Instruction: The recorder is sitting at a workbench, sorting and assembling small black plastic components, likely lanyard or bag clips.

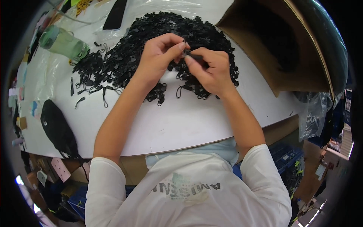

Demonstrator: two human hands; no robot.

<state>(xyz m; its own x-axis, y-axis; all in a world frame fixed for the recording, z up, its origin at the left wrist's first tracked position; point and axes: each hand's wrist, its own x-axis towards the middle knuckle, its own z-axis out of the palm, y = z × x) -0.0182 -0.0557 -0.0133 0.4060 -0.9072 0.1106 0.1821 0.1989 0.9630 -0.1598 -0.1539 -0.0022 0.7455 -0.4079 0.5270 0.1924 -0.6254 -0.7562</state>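
Both of my hands meet over a large heap of small black zipper pulls [166, 24] on the white table. My left hand [160, 53] is closed in a pinch, its thumb and forefinger on the thin end of a small black piece. My right hand [212, 70] closes round the dark body of a piece [196, 57] that looks like one of the zipper pulls. The fingertips of both hands nearly touch, and the fine detail between them is too small to make out. Several loose pulls with cord loops [104, 97] lie left of my left forearm.
An open cardboard box [249, 49] stands at the right, beside clear plastic film [313, 117]. On the left are a green translucent bottle [62, 42] and a black pouch [57, 126]. A dark phone-like slab [115, 15] lies at the back. The white table [174, 128] ends just before my body.
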